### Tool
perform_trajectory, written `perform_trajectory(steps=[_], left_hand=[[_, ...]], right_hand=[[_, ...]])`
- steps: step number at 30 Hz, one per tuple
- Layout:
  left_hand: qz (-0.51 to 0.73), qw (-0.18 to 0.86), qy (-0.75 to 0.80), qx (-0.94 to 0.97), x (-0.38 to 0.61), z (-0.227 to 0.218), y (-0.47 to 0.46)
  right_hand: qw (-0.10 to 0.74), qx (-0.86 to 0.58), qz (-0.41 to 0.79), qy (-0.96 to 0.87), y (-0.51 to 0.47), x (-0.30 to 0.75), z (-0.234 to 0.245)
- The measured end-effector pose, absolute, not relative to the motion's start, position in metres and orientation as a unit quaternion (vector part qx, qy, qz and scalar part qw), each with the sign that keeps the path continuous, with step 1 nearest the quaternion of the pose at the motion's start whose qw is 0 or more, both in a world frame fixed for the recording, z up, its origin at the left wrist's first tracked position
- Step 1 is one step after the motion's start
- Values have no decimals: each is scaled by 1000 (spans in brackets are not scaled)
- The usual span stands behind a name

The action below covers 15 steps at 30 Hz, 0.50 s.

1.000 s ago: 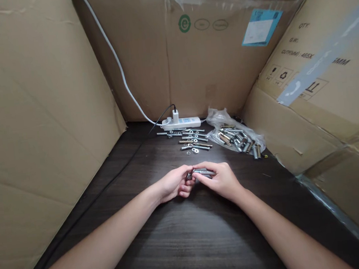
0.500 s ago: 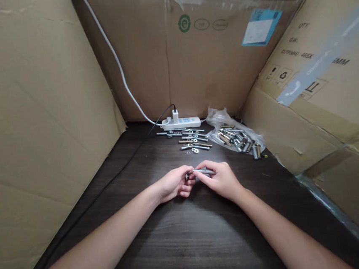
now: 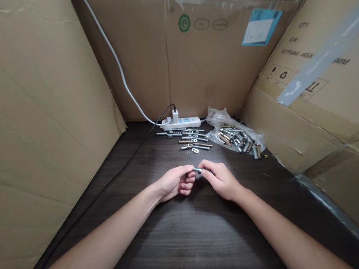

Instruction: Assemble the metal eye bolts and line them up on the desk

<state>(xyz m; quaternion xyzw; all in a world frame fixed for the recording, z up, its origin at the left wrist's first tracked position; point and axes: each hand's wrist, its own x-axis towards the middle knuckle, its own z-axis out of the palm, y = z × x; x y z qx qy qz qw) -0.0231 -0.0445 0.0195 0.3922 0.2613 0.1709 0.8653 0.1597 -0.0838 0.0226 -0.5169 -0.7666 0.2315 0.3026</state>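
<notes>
Between the thumb and fingers of my left hand (image 3: 178,181), a short, thin silver bolt (image 3: 197,169) is pinched, pointing right. My right hand (image 3: 220,179) closes its thumb and forefinger at the bolt's right end. A small dark piece shows there under the fingertips; I cannot make out what it is. Both hands are just above the dark table, with their fingertips almost meeting. Beyond them lie rows of loose bolts (image 3: 194,140) with washers (image 3: 195,150) among them.
A clear plastic bag (image 3: 220,117) with several metal sleeve anchors (image 3: 239,139) lies at the back right. Behind the bolts sits a white power strip (image 3: 189,122). A black cable (image 3: 119,172) crosses the table (image 3: 177,244) on the left. Cardboard walls (image 3: 140,58) enclose three sides.
The longer silver cylinder in my right fingers no longer shows; a short bolt length is visible between both hands. My left fingers have closed further, and the dark ring at them is out of sight.
</notes>
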Motion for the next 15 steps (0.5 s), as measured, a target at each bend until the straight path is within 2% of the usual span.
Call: perform_trajectory(steps=[7,15], left_hand=[[180,832,282,442,-22,20,-48],[204,815,318,440,-21,22,-47]], right_hand=[[296,-477,244,-791,-86,157,21],[319,-488,202,-787,-86,153,22]])
